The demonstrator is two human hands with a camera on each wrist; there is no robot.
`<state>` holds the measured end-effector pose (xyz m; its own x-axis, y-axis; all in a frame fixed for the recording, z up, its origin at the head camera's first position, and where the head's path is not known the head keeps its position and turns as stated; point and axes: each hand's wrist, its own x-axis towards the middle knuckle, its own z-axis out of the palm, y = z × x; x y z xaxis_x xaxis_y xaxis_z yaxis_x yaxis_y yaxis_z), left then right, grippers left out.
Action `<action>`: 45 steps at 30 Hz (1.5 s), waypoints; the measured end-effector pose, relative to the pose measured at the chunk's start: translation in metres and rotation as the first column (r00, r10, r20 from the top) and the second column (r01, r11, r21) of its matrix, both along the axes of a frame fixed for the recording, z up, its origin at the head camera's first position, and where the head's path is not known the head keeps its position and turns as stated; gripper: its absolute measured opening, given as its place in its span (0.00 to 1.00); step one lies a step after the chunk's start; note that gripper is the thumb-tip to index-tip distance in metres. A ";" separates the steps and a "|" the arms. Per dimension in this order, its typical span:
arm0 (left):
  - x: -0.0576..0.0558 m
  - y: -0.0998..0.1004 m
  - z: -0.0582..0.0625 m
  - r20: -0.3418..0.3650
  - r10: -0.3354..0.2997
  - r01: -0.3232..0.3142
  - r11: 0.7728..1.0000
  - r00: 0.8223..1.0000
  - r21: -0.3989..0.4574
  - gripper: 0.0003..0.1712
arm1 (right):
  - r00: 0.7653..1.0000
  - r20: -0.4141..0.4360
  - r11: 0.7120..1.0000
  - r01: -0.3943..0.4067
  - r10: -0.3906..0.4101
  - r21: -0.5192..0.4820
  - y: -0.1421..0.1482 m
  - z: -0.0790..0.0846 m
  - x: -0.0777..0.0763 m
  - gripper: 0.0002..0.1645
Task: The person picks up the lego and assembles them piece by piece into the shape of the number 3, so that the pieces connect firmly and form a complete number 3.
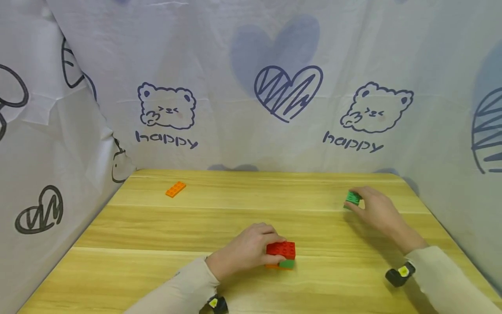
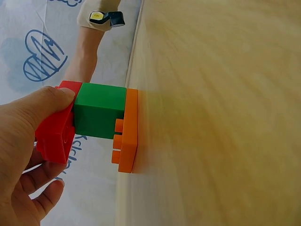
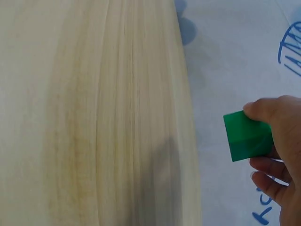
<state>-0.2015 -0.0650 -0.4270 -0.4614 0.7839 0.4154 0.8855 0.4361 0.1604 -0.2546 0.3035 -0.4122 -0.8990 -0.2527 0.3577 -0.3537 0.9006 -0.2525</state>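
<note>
My left hand (image 1: 251, 247) grips the red brick (image 1: 283, 249) at the top of a small stack near the front middle of the table. Under the red brick is a green brick (image 2: 99, 110), and at the bottom an orange flat brick (image 2: 129, 136) with several studs showing beyond the green one. The left thumb lies along the red brick's side. Farther back on the right, my right hand (image 1: 376, 211) pinches a second green brick (image 3: 247, 136) between thumb and fingers. In the right wrist view, this brick appears apart from the table's surface.
Another orange flat brick (image 1: 175, 189) lies at the back left of the wooden table (image 1: 219, 209). White cloth (image 1: 235, 144) printed with hearts and bears hangs behind the table and along both sides.
</note>
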 end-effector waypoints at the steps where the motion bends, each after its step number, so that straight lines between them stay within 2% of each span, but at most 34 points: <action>1: 0.000 0.000 0.000 0.001 0.003 -0.003 1.000 1.000 -0.003 0.22 | 1.000 -0.006 1.000 -0.007 0.007 0.003 -0.001 0.001 0.001 0.29; 12: 0.000 0.000 0.001 0.009 0.000 0.000 1.000 1.000 0.000 0.22 | 0.995 -0.063 0.997 -0.074 0.075 0.018 -0.020 0.010 0.010 0.27; 22: 0.000 0.000 0.001 0.029 -0.005 0.004 1.000 1.000 0.010 0.22 | 0.979 -0.126 0.987 -0.159 0.158 0.010 -0.044 0.021 0.024 0.25; 31: 0.001 0.000 0.002 0.044 0.003 -0.003 1.000 0.999 -0.002 0.23 | 0.940 -0.221 0.965 -0.263 0.260 0.017 -0.063 0.028 0.037 0.26; 39: 0.001 0.001 0.001 0.059 0.013 -0.013 1.000 0.998 -0.010 0.22 | 0.934 -0.192 0.952 -0.306 0.301 0.001 -0.081 0.033 0.049 0.26; 45: 0.001 0.001 0.003 0.095 0.031 -0.028 0.999 0.995 -0.033 0.22 | 0.923 -0.176 0.937 -0.350 0.342 -0.017 -0.093 0.033 0.056 0.26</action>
